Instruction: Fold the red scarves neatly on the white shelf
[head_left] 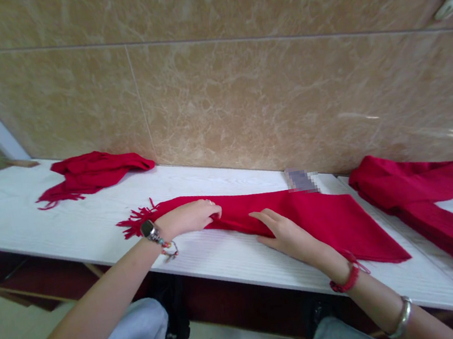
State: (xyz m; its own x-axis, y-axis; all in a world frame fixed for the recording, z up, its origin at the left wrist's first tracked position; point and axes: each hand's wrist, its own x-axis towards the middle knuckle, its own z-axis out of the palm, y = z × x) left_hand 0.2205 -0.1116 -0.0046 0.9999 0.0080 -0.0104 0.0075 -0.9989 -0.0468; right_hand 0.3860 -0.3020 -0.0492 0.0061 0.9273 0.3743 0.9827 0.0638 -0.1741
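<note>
A red fringed scarf (pixel 324 217) lies lengthwise on the white bench top, its tassels to the left and a slanted, wider end to the right. My left hand (pixel 195 216) rests across its left half, fingers curled and closed on the cloth near the front edge; the fingertips are partly hidden. Further right, my right hand (pixel 281 230) touches the front edge of the same scarf, with thumb and fingers apart. A watch (pixel 149 229) and beaded bracelet are on my left wrist; a red cord bracelet (pixel 349 277) and silver bangle are on my right arm.
A crumpled red scarf (pixel 98 171) lies back left on the white bench (pixel 13 206). Another red scarf (pixel 413 185), looped over, extends off the right side. A small blurred grey item (pixel 302 179) sits by the tiled wall (pixel 215 97). My knees are below the bench edge.
</note>
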